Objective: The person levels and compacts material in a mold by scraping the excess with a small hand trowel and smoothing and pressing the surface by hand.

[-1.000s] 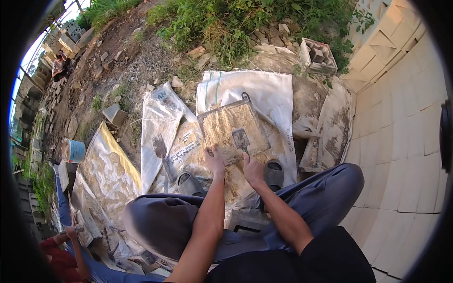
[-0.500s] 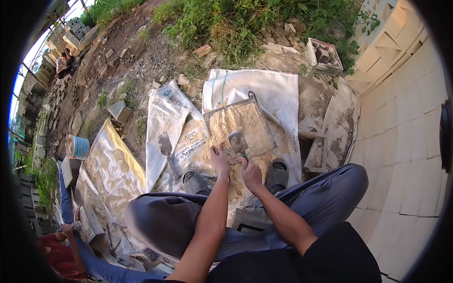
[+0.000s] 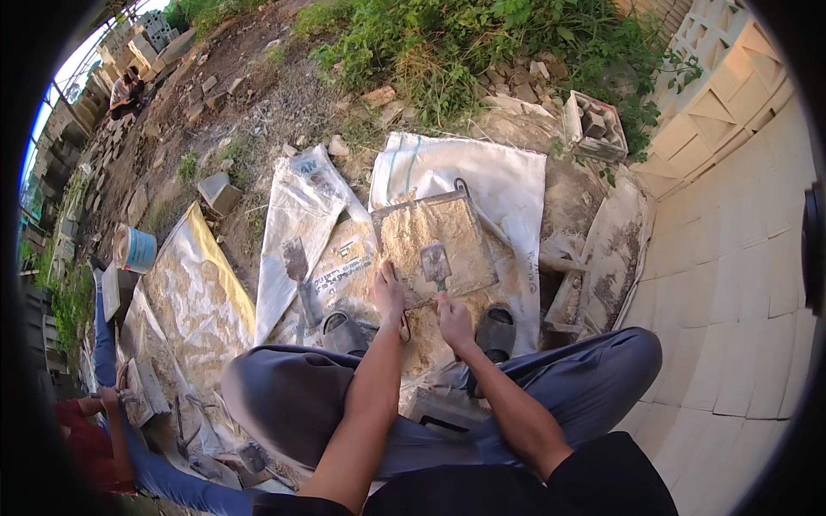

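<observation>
A square tray [image 3: 480, 273] with a dark rim and wire handles lies tilted on white sacks [image 3: 526, 185], holding crumbly tan material [image 3: 411, 225]. My left hand [image 3: 389, 291] is at its near left edge, fingers reaching over the rim; whether they grip it is hard to tell. My right hand [image 3: 454, 322] is wrapped round the handle of a small trowel [image 3: 435, 263], whose blade is over the near part of the tray. To the left, a second trowel [image 3: 296, 261] rests on a sack.
A person in a red top [image 3: 90, 447] sits at the lower left, near a bucket [image 3: 136, 249] and a yellow-edged sack [image 3: 206, 234]. Another person [image 3: 126, 95] is far off. A crate of rubble [image 3: 595, 127] stands at the back right, beside stacked pale blocks [image 3: 723, 258].
The trowel blade looked narrower and tilted half a second ago and now shows its face. My left hand has shifted slightly left along the tray's edge, its fingers stretched further up.
</observation>
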Motion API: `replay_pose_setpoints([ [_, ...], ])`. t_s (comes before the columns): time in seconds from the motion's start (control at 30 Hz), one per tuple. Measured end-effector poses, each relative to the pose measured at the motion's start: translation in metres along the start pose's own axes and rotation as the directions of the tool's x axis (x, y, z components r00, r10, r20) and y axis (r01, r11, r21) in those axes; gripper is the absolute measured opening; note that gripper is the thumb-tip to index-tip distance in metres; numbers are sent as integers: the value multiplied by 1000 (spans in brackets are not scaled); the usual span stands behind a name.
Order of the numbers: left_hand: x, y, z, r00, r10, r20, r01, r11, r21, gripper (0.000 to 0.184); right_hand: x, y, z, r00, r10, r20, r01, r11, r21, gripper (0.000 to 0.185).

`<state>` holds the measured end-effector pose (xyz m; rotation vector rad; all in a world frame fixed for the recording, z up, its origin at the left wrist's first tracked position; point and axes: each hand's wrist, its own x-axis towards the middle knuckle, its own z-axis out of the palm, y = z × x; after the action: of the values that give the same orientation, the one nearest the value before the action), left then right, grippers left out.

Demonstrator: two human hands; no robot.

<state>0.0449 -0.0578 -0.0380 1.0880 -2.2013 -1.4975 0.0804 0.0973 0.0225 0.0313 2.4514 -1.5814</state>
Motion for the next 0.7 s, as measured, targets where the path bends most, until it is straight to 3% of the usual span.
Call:
replay_pose_setpoints([
  [0.03, 3, -5, 3, 999, -4, 39, 7, 996, -85, 54, 0, -14, -2, 1000, 15, 16, -15, 1000, -5, 41],
  [0.1, 4, -8, 5, 999, -38, 26, 40, 995, -96, 55, 0, -39, -8, 991, -105, -82, 108, 993, 37, 39],
  [0.13, 4, -7, 5, 999, -50, 16, 52, 992, -114, 57, -3, -33, -4, 993, -91, -75, 94, 995, 34, 39],
  [0.2, 5, -7, 4, 1000, -18, 22, 20, 992, -124, 58, -10, -20, 6, 952, -271, -142, 269, 963, -33, 36],
  [0.23, 6, -10, 4, 999, -16, 31, 19, 995, -99, 57, -18, -10, 10, 990, -121, -76, 120, 993, -17, 38],
  [0.27, 7, -12, 5, 999, -13, 37, 15, 997, -75, 57, -17, 1, 10, 990, -121, -75, 120, 993, -20, 38],
  [0.33, 8, -5, 2, 999, -24, 29, 25, 998, -50, 56, -15, -2, 7, 997, 64, -45, -69, 988, -140, 41],
  [0.6, 2, -12, 3, 999, -48, -7, 48, 995, -89, 53, -19, -36, 1, 992, -8, -127, -20, 976, -217, 44],
  [0.67, 3, -5, 3, 1000, 16, -20, -18, 997, -80, 52, -20, -10, 7, 995, 6, -98, -51, 881, -471, 41],
  [0.7, 3, -4, 4, 1000, -8, -18, 7, 999, -43, 51, -21, 0, 5, 995, -6, -103, -44, 880, -473, 41],
])
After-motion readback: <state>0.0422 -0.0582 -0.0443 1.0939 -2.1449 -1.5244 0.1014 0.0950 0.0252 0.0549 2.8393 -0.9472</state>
